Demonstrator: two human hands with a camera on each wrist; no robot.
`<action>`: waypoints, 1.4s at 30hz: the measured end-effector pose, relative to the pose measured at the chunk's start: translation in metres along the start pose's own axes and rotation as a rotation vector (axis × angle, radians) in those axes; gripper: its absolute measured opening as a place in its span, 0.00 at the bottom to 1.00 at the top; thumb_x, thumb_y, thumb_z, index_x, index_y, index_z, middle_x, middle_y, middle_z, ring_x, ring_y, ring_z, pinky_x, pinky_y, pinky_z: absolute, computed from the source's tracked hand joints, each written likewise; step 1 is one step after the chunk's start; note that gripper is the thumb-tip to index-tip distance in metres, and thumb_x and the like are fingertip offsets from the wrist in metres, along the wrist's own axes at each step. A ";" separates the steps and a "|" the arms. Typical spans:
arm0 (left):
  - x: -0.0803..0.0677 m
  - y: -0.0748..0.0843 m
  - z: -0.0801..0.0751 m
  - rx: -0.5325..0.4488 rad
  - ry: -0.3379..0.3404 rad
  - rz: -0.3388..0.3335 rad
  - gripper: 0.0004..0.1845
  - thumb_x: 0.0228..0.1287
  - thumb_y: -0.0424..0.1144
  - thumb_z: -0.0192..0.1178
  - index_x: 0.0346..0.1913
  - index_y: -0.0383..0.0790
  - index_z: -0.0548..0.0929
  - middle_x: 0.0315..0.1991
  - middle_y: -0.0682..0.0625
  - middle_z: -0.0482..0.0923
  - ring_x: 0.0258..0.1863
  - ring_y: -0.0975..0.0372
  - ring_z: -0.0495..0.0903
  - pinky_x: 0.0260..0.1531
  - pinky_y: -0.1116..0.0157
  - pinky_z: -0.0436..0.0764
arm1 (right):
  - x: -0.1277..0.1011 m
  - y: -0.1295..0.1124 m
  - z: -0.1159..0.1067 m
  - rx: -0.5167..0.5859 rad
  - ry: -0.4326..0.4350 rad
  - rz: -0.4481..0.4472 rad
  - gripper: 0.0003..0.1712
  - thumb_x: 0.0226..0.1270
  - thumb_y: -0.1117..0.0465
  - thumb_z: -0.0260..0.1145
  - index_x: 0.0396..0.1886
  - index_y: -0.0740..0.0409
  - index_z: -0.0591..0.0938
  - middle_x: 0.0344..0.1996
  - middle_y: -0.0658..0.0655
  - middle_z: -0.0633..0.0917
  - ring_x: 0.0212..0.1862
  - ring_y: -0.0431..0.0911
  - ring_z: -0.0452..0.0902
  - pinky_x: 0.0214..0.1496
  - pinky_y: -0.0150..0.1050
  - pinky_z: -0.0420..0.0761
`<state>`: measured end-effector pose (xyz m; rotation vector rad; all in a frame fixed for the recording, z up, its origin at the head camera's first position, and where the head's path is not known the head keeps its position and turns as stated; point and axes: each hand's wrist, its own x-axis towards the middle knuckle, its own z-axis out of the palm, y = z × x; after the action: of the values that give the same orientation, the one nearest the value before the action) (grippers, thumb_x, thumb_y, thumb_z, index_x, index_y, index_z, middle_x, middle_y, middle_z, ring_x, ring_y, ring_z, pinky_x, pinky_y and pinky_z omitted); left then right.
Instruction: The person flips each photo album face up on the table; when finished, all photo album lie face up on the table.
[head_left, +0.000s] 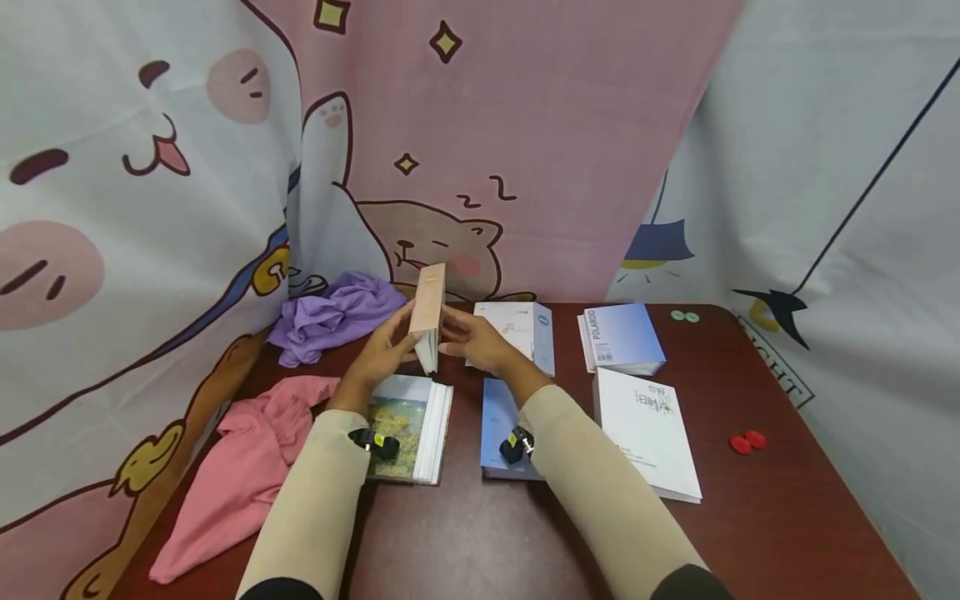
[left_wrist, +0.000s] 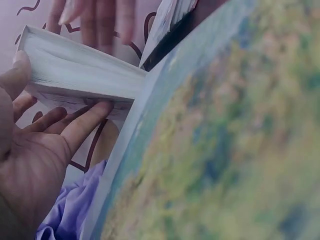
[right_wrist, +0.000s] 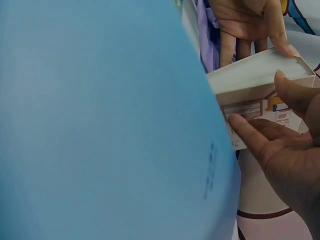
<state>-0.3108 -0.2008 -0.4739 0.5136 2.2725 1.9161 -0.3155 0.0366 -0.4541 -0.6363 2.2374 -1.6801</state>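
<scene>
A thick book (head_left: 429,298) with a tan spine stands upright in the air between both hands, page edges toward the wearer. My left hand (head_left: 381,352) grips its left side, thumb at the page edge and fingers against the cover in the left wrist view. On the other side my right hand (head_left: 480,340) holds the book, with thumb near the edge and fingertips on the printed cover (right_wrist: 285,107). Beneath the left forearm lies a book with a landscape cover (head_left: 397,425). A blue book (head_left: 498,421) lies under the right wrist; these two block much of the wrist views.
Behind the right hand lies a white-and-blue book (head_left: 517,329). Farther right are a blue POLAROID book (head_left: 626,333) and a white book (head_left: 648,433). Purple cloth (head_left: 337,312) and pink cloth (head_left: 251,458) lie left. Green discs (head_left: 685,317) and red discs (head_left: 747,442) sit right.
</scene>
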 end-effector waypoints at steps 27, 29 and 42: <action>-0.004 -0.012 -0.023 0.262 0.192 -0.221 0.44 0.74 0.33 0.65 0.88 0.39 0.59 0.81 0.33 0.69 0.77 0.43 0.70 0.81 0.44 0.67 | 0.002 0.015 0.022 -0.160 -0.057 0.184 0.43 0.79 0.60 0.70 0.86 0.66 0.62 0.80 0.73 0.71 0.83 0.62 0.66 0.85 0.55 0.68; -0.005 -0.014 -0.025 0.269 0.184 -0.252 0.45 0.74 0.34 0.66 0.89 0.42 0.56 0.83 0.34 0.65 0.80 0.43 0.66 0.82 0.42 0.65 | 0.001 0.014 0.021 -0.164 -0.070 0.193 0.43 0.80 0.59 0.70 0.87 0.64 0.63 0.80 0.74 0.71 0.84 0.62 0.66 0.85 0.55 0.68; 0.001 -0.004 -0.021 0.734 0.114 -0.207 0.50 0.67 0.42 0.74 0.86 0.32 0.60 0.83 0.23 0.57 0.84 0.32 0.58 0.84 0.39 0.61 | -0.006 -0.001 0.005 -0.253 -0.058 0.218 0.44 0.82 0.53 0.68 0.88 0.61 0.61 0.82 0.72 0.69 0.85 0.62 0.63 0.85 0.56 0.69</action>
<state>-0.3189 -0.2209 -0.4736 0.2128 2.9307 0.9983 -0.3079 0.0350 -0.4548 -0.4673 2.3999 -1.2731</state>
